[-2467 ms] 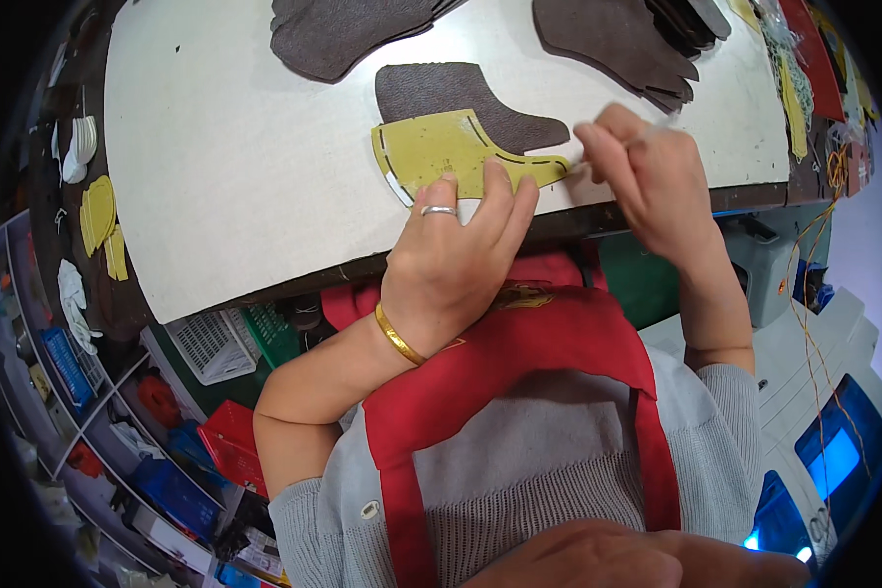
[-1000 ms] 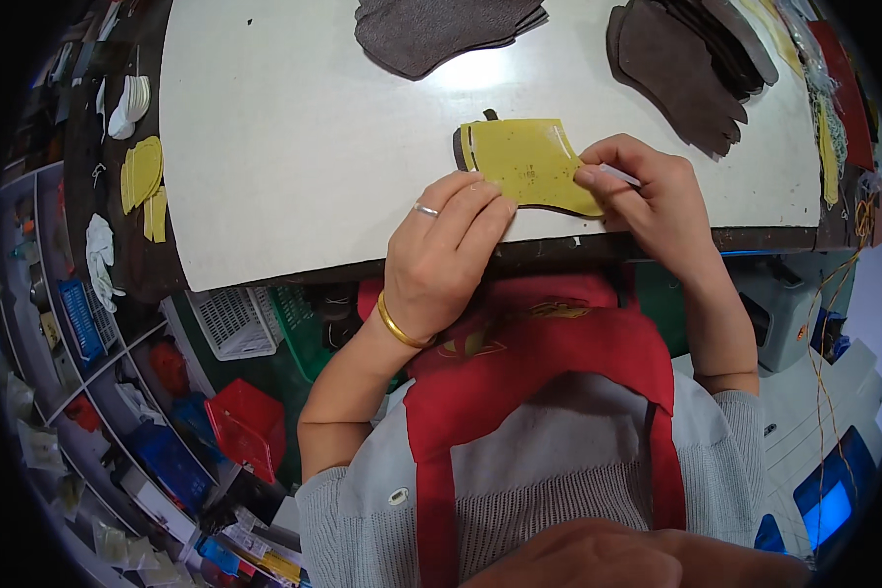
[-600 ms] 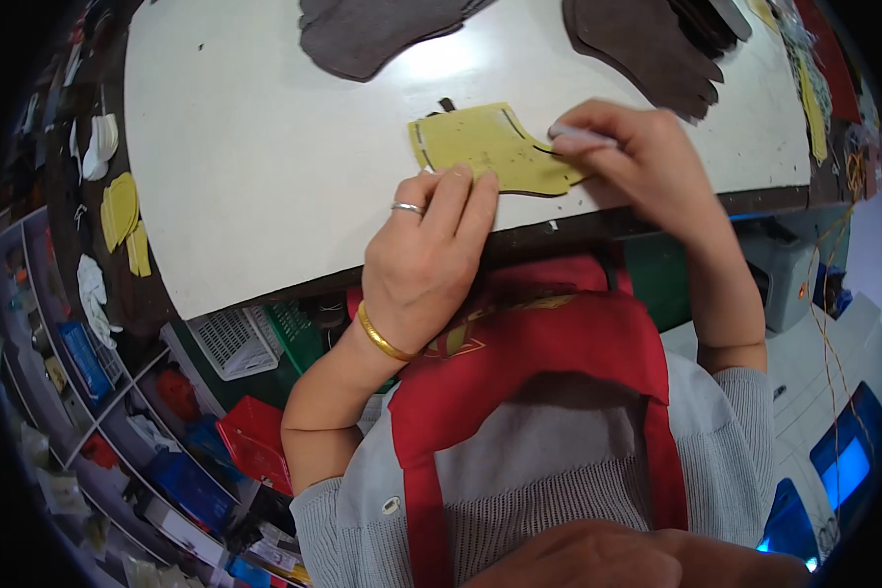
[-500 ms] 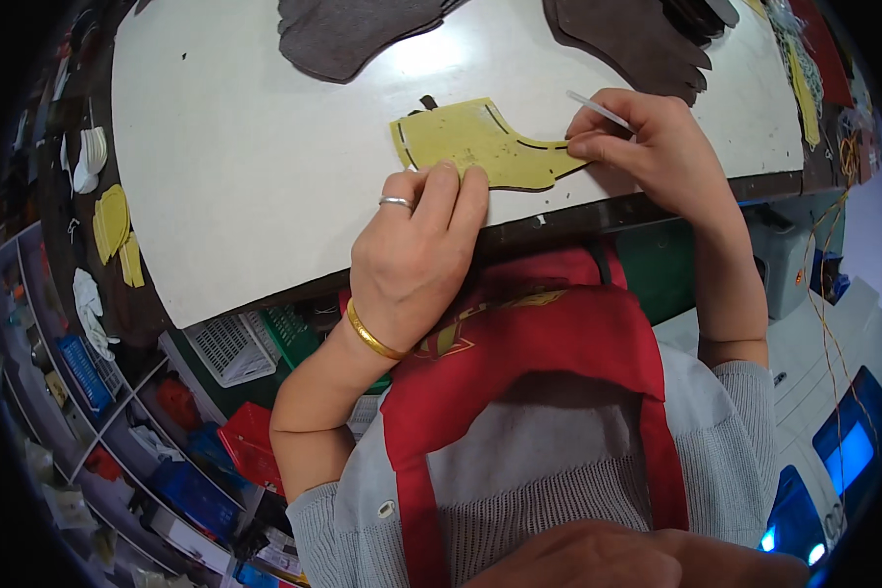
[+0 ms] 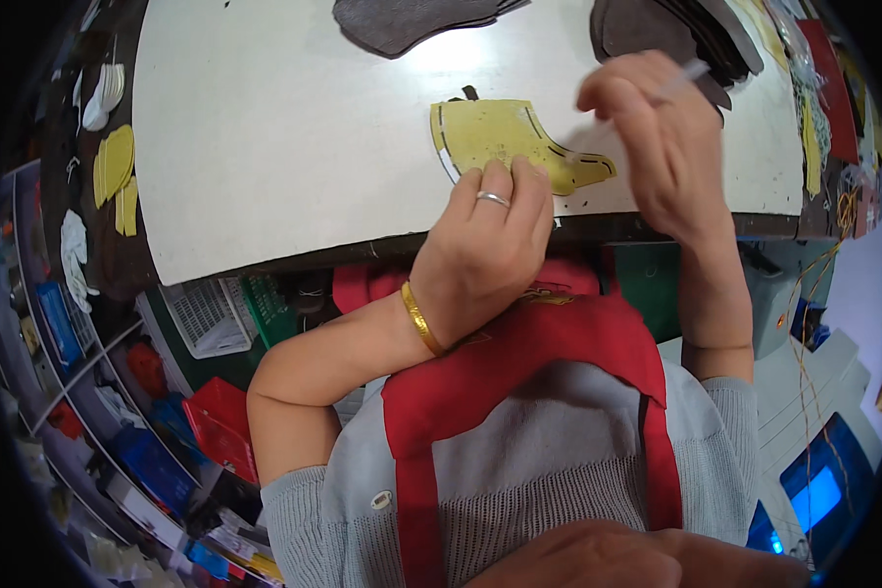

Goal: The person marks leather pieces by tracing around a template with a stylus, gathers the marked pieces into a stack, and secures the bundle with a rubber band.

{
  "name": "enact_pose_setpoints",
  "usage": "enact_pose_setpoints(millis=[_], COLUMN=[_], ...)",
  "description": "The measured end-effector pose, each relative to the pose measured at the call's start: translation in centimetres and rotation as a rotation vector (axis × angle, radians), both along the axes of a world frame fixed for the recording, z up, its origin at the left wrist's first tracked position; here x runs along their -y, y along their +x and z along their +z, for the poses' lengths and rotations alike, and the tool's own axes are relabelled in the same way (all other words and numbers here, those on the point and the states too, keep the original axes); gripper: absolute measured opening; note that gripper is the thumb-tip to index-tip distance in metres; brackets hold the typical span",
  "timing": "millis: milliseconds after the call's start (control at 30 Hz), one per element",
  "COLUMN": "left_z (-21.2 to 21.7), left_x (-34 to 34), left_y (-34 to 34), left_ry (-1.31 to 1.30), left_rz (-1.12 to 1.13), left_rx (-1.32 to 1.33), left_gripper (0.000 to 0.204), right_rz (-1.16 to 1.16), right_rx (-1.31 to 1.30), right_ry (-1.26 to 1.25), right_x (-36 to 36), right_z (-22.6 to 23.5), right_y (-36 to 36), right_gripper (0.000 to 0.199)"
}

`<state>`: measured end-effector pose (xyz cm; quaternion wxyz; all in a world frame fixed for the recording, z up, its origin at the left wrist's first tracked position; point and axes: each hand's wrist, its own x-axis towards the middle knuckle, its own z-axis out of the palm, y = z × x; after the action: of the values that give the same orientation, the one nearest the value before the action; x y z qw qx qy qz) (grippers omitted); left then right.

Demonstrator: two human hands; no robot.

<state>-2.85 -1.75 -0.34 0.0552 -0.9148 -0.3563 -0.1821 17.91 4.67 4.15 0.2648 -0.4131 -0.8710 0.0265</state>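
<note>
The left hand (image 5: 485, 250) lies flat-fingered at the near edge of the white worktop (image 5: 265, 147), its fingertips pressing down on the lower edge of a yellow boot-shaped template (image 5: 505, 142). It pins the piece rather than gripping it: the fingers are together and extended, with a ring on one and a gold bangle at the wrist.

The right hand (image 5: 657, 147) is raised just above the worktop to the right of the template, its fingers pinched on a thin silver-white marking pen (image 5: 691, 71) whose upper end sticks out past the knuckles toward the far right. The writing tip is hidden behind the hand, so whether it touches the template cannot be told.

The template lies directly ahead of the left hand and just left of the right hand, between the two. Its long axis runs left to right, the broad end to the left and the narrow toe pointing right, toward and under the right hand. A sliver of dark material (image 5: 468, 94) shows at its top edge, so it seems to sit on a matching cut piece.

Farther out, at the far side of the worktop, lie dark brown cut pieces (image 5: 412, 20) on the left and a stack of dark brown pieces (image 5: 676, 29) on the right, both well apart from the template.
</note>
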Motion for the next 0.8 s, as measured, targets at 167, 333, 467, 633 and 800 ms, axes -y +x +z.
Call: enact_pose_setpoints(millis=[167,333,467,633,800], left_z=[-0.7,-0.5,-0.7,-0.1,-0.1], left_x=[1.1,1.0,0.3,0.3,0.4], left_y=[0.1,0.2,0.4,0.8,1.0], left_ry=[0.001,-0.003,0.065,0.034,0.019], left_rz=[0.037,0.039,0.073,0.081,0.079], left_rx=[0.065,0.074,0.088,0.048,0.029], left_gripper=[0.034,0.039,0.032,0.032,0.032], right_rz=[0.212,0.323,0.071,-0.026,-0.166], right_rx=[-0.079,0.105,0.087,-0.274,-0.177], right_ry=[-0.742,-0.313,-0.193,-0.427,-0.264], right_x=[-2.1,-3.3,-3.3,-1.3,-0.1], right_z=[-0.2,-1.6,-1.5,-2.2,-3.1], right_y=[-5.9,-7.4,-6.3,-1.7,-2.0], right_gripper=[0.023,0.021,0.019,0.025,0.027])
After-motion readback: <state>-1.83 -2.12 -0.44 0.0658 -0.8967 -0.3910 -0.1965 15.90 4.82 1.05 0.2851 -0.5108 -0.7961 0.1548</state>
